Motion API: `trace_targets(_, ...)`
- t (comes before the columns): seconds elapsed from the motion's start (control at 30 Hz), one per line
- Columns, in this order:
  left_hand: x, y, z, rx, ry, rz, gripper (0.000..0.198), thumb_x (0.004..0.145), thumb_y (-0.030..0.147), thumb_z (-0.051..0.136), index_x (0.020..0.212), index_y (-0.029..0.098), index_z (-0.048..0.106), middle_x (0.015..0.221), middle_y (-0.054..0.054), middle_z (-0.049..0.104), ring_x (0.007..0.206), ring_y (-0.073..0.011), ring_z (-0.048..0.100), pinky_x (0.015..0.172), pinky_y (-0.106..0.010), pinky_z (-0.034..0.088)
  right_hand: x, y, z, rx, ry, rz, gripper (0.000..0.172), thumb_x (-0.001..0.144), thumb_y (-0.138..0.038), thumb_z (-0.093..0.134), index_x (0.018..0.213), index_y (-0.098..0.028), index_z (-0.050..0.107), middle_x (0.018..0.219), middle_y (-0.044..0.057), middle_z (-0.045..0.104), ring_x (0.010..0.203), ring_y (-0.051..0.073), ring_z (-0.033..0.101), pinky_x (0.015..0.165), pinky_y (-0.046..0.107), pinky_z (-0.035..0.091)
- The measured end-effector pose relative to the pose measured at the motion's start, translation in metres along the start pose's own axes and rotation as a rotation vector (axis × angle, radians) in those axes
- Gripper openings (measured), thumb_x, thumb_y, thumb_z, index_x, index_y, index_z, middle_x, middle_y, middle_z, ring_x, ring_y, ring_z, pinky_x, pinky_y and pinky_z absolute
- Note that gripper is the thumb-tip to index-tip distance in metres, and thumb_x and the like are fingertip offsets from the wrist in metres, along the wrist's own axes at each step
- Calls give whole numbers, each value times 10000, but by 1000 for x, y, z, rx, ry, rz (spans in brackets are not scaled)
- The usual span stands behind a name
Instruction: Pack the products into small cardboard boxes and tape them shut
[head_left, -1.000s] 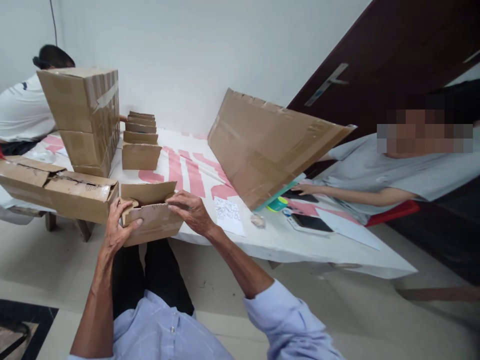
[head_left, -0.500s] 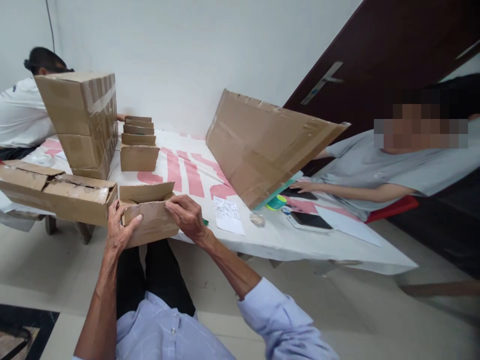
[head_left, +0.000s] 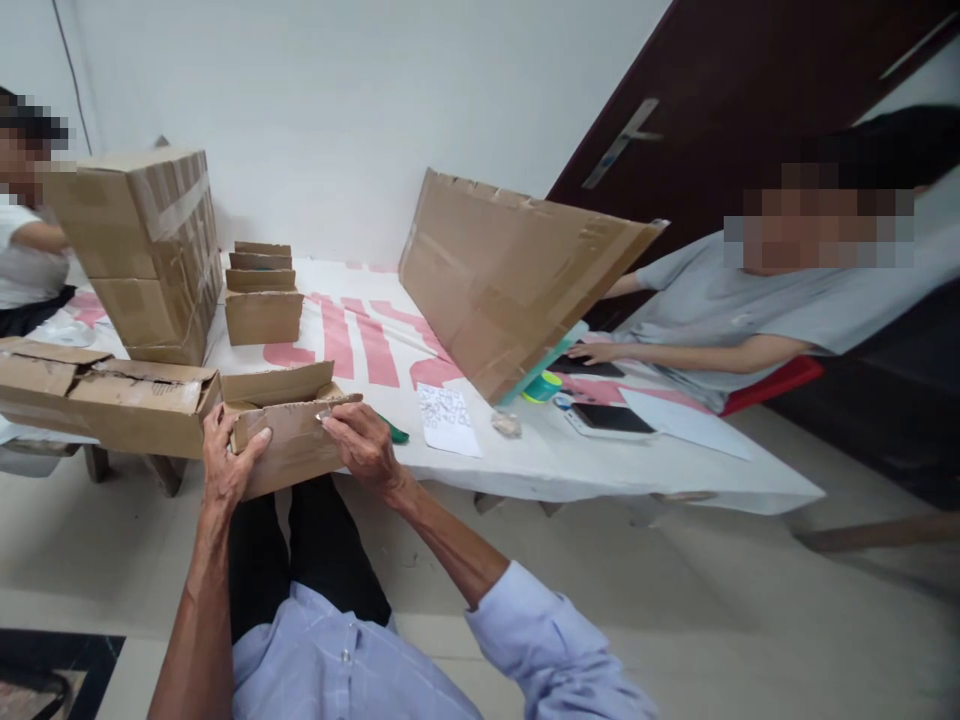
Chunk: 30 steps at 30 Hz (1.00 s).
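At the counter (head_left: 540, 470), gripping a cardboard box (head_left: 292, 445) with curled left fingers (head_left: 259, 442), pinching a shiny scrap (head_left: 322, 416) between right fingers (head_left: 346, 424).

Entry from above into the carton (head_left: 289, 440) is being offered by a gap between its back and front panels; its front is being obstructed by the left hand (head_left: 229, 458) and right hand (head_left: 364, 440). The left side is being blocked by the long box (head_left: 146, 408), and the far left by the stack (head_left: 142, 265) and open cartons (head_left: 262, 318). A lane over the cloth (head_left: 360, 335) is being left between these cartons and the tilted board (head_left: 517, 290), by which the right is being walled off.
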<state>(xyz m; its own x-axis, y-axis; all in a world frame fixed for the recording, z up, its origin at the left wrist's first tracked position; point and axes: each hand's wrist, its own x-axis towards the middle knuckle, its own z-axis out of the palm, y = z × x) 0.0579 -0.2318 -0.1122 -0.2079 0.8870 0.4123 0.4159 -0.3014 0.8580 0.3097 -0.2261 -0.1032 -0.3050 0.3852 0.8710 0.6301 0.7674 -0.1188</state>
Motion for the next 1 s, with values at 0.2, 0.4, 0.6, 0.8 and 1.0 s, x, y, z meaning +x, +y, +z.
trace_targets(0.2,4,-1,1,37,45,-26,402,819,549,738,1072,237,743,1466,-116,544,1429,-343,528,1247,-492,416,-19,-7,6,23,-5,-28,292,1037,-115,501,981,-246,756,896,50,735,875,178,706,1071,452,614)
trace_targets(0.4,8,-4,2,65,46,-13,353,807,539,749,1008,249,762,1448,-98,586,1408,-334,553,1163,-468,498,-32,-12,7,120,-5,98,246,1030,-155,538,991,-256,759,928,66,733,886,199,705,1087,486,599)
trace_targets(0.6,11,-5,3,24,34,-15,336,829,541,715,927,225,775,1447,-101,610,1387,-320,580,1175,-445,493,-32,-15,6,190,17,99,236,1024,-146,555,1033,-256,764,950,68,727,927,206,718,1135,505,567)
trace_targets(0.8,14,-9,8,8,68,-33,332,834,529,703,925,219,777,1441,-112,622,1390,-324,576,1240,-484,424,-29,-33,-5,259,-4,125,197,1014,-160,570,992,-260,738,924,60,703,878,202,691,1106,519,579)
trace_targets(1.0,16,-5,9,3,78,-43,334,826,538,714,940,231,780,1429,-103,648,1369,-312,593,1247,-492,415,-18,-61,-37,489,142,481,125,1023,-263,598,922,-234,666,941,62,673,895,196,676,883,399,627)
